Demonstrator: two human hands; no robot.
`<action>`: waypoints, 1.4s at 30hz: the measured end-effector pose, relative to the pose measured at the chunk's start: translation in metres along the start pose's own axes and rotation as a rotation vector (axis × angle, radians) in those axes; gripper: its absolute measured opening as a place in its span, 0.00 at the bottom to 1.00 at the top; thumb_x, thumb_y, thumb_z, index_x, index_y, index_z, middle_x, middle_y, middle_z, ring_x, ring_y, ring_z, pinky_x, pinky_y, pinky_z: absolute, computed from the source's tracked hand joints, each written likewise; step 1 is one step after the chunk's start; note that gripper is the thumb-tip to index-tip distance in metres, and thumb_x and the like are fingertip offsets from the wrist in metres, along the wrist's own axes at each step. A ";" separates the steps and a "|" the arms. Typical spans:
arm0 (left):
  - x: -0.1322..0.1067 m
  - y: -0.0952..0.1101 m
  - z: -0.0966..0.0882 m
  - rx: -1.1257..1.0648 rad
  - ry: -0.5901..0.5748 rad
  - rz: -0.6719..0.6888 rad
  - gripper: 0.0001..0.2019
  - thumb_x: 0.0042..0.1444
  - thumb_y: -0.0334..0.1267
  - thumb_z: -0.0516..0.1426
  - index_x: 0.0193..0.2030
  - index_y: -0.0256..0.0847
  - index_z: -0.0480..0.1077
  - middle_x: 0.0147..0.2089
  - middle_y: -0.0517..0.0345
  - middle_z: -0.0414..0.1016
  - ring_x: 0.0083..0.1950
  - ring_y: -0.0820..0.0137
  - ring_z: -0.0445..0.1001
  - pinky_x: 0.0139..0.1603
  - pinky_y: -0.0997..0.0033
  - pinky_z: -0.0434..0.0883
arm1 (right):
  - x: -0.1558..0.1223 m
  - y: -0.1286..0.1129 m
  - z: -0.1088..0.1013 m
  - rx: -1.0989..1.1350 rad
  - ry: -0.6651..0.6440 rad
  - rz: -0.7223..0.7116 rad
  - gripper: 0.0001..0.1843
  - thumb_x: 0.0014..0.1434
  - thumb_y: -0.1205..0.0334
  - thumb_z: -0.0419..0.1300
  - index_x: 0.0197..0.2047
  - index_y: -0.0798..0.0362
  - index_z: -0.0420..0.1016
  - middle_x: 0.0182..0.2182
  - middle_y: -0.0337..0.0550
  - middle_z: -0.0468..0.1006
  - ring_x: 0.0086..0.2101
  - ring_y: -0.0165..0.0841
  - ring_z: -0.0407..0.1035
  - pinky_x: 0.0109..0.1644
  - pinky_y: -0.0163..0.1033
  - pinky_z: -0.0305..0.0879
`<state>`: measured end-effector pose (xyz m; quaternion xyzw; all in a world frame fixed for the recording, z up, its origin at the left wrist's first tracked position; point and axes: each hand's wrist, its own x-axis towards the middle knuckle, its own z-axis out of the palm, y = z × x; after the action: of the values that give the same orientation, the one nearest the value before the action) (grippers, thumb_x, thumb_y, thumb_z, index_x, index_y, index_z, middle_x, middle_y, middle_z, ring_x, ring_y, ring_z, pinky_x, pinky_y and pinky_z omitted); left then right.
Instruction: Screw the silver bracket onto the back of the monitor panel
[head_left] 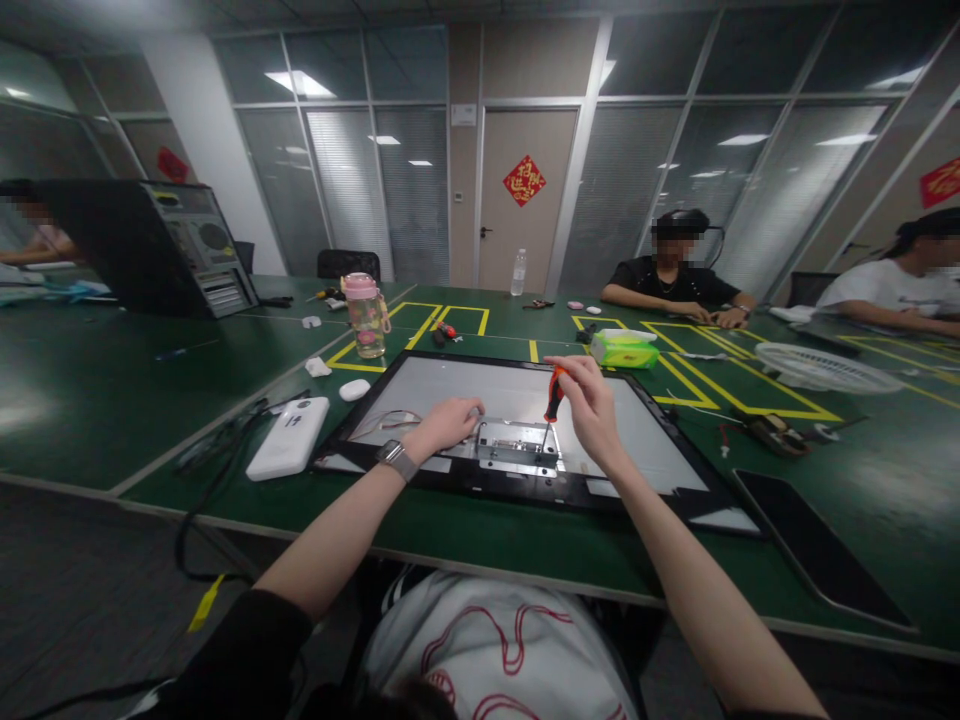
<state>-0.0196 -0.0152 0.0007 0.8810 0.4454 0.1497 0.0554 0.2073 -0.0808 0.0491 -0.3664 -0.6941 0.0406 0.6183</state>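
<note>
A flat display panel (450,375) with a black frame and whitish back lies on the green table before me. A shiny metal bracket (517,462) sits near its front edge, with small parts inside that are too small to name. My right hand (589,395) grips a red-and-black screwdriver (554,397) from above. The screwdriver stands nearly upright, its tip down at the right end of the bracket. My left hand (448,424) has its fingers bent at the bracket's left end and holds it there. Thin wires (386,425) run across the panel left of that hand.
Left of the panel are a white power bank (289,440), a white oval case (355,390) and a pink-lidded bottle (363,315). A green tissue pack (625,349) lies behind, and a dark tablet (821,545) lies right. Co-workers sit across; a computer tower (150,245) stands far left.
</note>
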 end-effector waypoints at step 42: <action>0.002 -0.003 0.002 0.007 0.010 0.007 0.15 0.60 0.35 0.48 0.49 0.40 0.72 0.39 0.52 0.79 0.42 0.64 0.76 0.45 0.68 0.69 | 0.000 0.005 0.004 0.233 -0.024 0.158 0.10 0.56 0.56 0.63 0.41 0.48 0.78 0.35 0.41 0.71 0.36 0.34 0.68 0.45 0.42 0.66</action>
<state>-0.0201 -0.0114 -0.0015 0.8820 0.4431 0.1528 0.0492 0.2061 -0.0756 0.0451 -0.3451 -0.6611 0.1738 0.6431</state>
